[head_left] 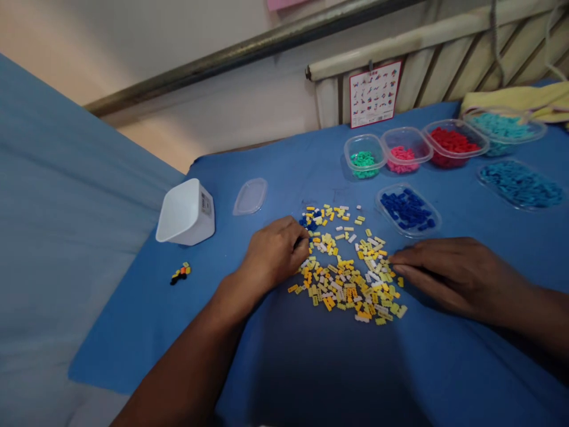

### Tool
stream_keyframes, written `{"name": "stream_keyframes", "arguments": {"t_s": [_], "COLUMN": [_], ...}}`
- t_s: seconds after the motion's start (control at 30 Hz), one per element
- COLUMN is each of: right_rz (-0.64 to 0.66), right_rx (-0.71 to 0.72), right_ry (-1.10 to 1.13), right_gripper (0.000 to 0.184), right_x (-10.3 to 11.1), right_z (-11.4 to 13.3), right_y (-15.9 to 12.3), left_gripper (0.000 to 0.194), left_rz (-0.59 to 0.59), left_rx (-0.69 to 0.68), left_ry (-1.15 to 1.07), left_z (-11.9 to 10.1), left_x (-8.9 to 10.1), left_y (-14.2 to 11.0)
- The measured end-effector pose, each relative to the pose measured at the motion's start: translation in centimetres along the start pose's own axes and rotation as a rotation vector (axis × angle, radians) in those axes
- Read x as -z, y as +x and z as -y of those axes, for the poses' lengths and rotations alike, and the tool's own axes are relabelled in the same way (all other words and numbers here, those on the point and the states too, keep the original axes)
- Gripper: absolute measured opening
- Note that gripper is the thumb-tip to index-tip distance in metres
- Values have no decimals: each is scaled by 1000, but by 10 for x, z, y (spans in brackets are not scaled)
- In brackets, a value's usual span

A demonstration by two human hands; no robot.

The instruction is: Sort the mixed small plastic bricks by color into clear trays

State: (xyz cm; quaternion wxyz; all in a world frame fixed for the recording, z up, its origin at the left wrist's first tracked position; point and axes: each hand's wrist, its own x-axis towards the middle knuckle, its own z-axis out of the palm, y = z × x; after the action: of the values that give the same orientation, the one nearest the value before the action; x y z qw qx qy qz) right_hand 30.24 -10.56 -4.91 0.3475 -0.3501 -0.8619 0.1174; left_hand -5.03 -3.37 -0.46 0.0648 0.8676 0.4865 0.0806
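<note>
Small toy building bricks in yellow, orange and white [351,284] lie in a loose pile on the blue cloth between my two hands. At the pile's left edge rests my left hand [278,249], its fingers curled in; whatever they hold is hidden. Close to its fingertips is a little cluster of dark blue bricks [312,220]. My right hand [448,276] reaches the pile's right edge with thumb and fingers close together in a pinch. Anything between those fingertips is too small to make out.
A white tub [186,213] and a clear lid [250,196] stand left, near several black and coloured bricks [180,273]. Behind my right hand are a dark blue brick tray [409,209], clear boxes of green [364,159], pink [403,159] and red bricks [456,145], and light blue bricks [520,184].
</note>
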Motion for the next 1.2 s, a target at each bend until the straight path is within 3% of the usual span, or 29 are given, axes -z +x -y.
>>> {"name": "stream_keyframes", "arguments": {"t_s": [0.13, 0.33, 0.53, 0.67, 0.77, 0.93, 1.2], "right_rz": [33, 54, 69, 96, 96, 72, 78], "right_rx": [12, 17, 22, 54, 92, 129, 123], "right_ry": [9, 0, -6, -26, -33, 0, -30], "right_gripper": [18, 17, 18, 18, 17, 15, 21], "right_x": [1, 1, 0, 0, 0, -4, -3], "right_z": [5, 8, 10, 12, 13, 12, 10], "right_y": [2, 6, 7, 7, 9, 11, 14], "left_gripper": [15, 24, 19, 19, 24, 19, 21], "left_rz": [-42, 77, 126, 72, -4, 44, 76], "left_rx": [-46, 33, 64, 73, 33, -71, -365], "left_ry": [-57, -50, -13, 38, -74, -360, -327], "left_z": [6, 1, -5, -1, -4, -34, -91], "left_x": [-3, 3, 7, 9, 14, 16, -18], "left_y": [-2, 4, 18, 18, 17, 33, 100]}}
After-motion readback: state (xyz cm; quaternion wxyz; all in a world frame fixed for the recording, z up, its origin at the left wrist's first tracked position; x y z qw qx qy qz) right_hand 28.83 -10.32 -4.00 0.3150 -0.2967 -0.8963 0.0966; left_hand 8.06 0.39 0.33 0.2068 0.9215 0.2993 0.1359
